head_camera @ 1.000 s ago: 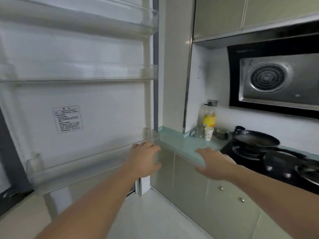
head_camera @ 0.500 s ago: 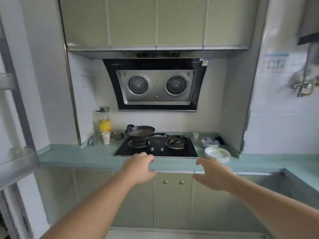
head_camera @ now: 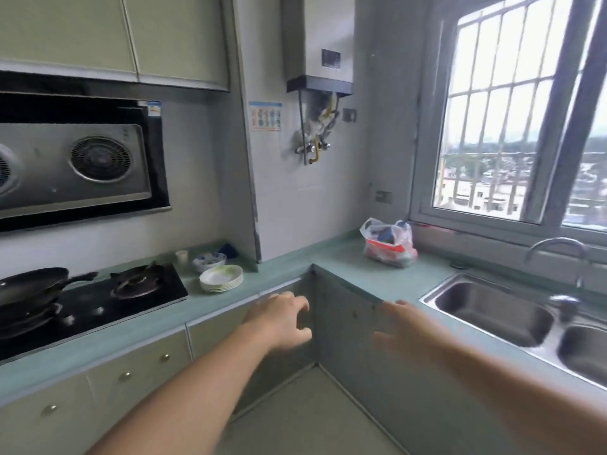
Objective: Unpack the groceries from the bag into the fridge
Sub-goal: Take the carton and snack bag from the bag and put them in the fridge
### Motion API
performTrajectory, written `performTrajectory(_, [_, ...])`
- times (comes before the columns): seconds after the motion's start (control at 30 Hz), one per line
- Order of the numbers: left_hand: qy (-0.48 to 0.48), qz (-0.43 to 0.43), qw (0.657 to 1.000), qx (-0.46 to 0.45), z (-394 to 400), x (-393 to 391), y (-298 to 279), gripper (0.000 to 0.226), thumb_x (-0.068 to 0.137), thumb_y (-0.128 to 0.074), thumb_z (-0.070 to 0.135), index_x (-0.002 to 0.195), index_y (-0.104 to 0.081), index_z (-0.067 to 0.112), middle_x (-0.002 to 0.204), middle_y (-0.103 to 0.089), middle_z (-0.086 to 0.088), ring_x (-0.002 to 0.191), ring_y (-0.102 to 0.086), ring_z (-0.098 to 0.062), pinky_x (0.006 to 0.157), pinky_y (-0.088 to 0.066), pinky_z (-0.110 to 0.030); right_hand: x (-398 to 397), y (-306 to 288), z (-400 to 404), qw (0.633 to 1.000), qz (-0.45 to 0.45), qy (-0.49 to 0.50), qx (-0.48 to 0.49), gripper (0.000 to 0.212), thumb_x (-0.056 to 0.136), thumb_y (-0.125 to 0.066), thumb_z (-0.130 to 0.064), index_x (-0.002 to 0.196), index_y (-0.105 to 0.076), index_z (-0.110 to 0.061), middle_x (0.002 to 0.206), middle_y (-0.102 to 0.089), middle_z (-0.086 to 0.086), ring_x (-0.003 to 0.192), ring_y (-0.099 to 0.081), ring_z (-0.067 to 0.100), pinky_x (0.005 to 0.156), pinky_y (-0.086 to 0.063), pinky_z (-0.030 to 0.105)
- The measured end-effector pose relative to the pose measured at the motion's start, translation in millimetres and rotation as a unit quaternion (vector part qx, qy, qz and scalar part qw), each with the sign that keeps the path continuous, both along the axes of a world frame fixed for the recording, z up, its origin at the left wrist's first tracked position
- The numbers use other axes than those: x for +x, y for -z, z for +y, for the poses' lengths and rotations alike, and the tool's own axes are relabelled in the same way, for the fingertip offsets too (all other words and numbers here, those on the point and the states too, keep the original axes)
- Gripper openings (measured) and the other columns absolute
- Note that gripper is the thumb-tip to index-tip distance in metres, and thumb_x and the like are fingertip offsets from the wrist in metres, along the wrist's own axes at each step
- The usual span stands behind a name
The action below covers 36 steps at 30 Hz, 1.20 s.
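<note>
Head view shows no fridge; the right hand (head_camera: 402, 330) is blurred, its grip spread and holding nothing. The left hand (head_camera: 282, 318) has loosely curled fingers, also holding nothing. Both hang in the open corner before the cabinets. The bag (head_camera: 389, 243) of groceries stands far on the green worktop (head_camera: 345, 267), under the window, its contents hard to read. Right is a sink (head_camera: 492, 310), cut off; left are plates (head_camera: 220, 277) and a stove (head_camera: 98, 300).
</note>
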<state>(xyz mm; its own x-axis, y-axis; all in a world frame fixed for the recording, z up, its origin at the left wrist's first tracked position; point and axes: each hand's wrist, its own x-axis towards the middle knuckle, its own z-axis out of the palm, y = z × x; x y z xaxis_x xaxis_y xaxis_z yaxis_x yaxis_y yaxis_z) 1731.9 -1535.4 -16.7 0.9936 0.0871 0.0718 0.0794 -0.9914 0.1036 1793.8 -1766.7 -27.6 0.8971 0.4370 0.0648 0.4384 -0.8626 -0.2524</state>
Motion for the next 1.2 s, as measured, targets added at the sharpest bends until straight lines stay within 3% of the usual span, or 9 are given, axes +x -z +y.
performTrajectory(0.23, [0.117, -0.014, 0.993, -0.021, -57, 49, -12, 0.048, 0.084, -0.054, 0.047, 0.130, -0.049, 0.033, 0.132, -0.050, 0.006, 0.120, -0.050, -0.018, 0.096, -0.045, -0.036, -2, -14, -58, 0.989, -0.045, 0.141, -0.020, 0.056, 0.084, -0.054, -0.055, 0.134, -0.044, -0.032, 0.133, -0.049, -0.005, 0.120, -0.051, 0.018, 0.088, -0.047, 0.032])
performTrajectory(0.5, [0.189, -0.036, 0.981, -0.029, -29, 77, -21, 0.049, 0.087, -0.055, 0.046, 0.133, -0.048, 0.031, 0.136, -0.050, 0.007, 0.123, -0.049, -0.018, 0.097, -0.043, -0.035, 7, -15, -6, 0.973, -0.079, 0.198, -0.085, 0.045, 0.085, -0.051, -0.048, 0.125, -0.047, -0.027, 0.125, -0.051, -0.002, 0.117, -0.050, 0.022, 0.086, -0.042, 0.033])
performTrajectory(0.87, [0.175, -0.036, 0.982, -0.058, 39, 136, -3, 0.046, 0.084, -0.054, 0.047, 0.128, -0.053, 0.032, 0.127, -0.056, 0.008, 0.117, -0.053, -0.016, 0.091, -0.046, -0.033, 68, -6, 52, 0.970, -0.078, 0.215, -0.088, 0.040, 0.085, -0.050, -0.049, 0.117, -0.050, -0.025, 0.121, -0.053, -0.001, 0.116, -0.050, 0.022, 0.086, -0.041, 0.034])
performTrajectory(1.03, [0.172, -0.007, 0.984, -0.035, 56, 184, 10, 0.047, 0.085, -0.053, 0.047, 0.129, -0.051, 0.032, 0.130, -0.055, 0.007, 0.118, -0.053, -0.016, 0.095, -0.046, -0.034, 127, 13, 75, 0.973, -0.066, 0.211, -0.059, 0.045, 0.086, -0.049, -0.053, 0.123, -0.051, -0.026, 0.126, -0.052, -0.001, 0.119, -0.049, 0.021, 0.092, -0.042, 0.036])
performTrajectory(1.2, [0.154, 0.011, 0.988, -0.008, 65, 260, 17, 0.043, 0.086, -0.053, 0.046, 0.127, -0.053, 0.031, 0.127, -0.055, 0.006, 0.116, -0.054, -0.017, 0.087, -0.043, -0.033, 211, 34, 84, 0.977, -0.071, 0.193, -0.058, 0.045, 0.086, -0.048, -0.054, 0.120, -0.051, -0.025, 0.121, -0.056, -0.001, 0.115, -0.052, 0.022, 0.091, -0.043, 0.036])
